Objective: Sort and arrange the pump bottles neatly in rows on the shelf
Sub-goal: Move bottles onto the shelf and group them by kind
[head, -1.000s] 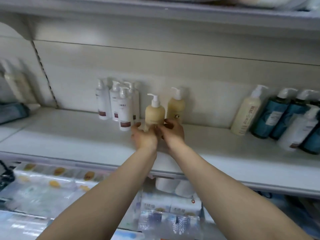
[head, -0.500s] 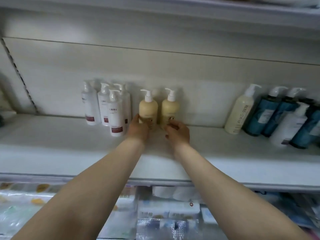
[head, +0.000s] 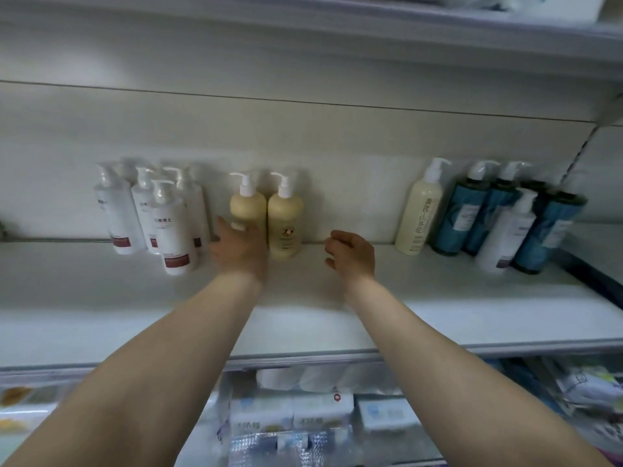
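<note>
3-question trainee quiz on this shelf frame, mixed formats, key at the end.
1. True or false: the right hand holds a bottle.
2. Which bottle does the left hand touch? A) left yellow bottle B) cream bottle C) a teal bottle
3. Fill in: the two yellow bottles stand side by side at the ___ of the shelf.

Key
1. False; it hangs free to the right of the right yellow bottle, fingers loosely curled.
2. A
3. back
</note>
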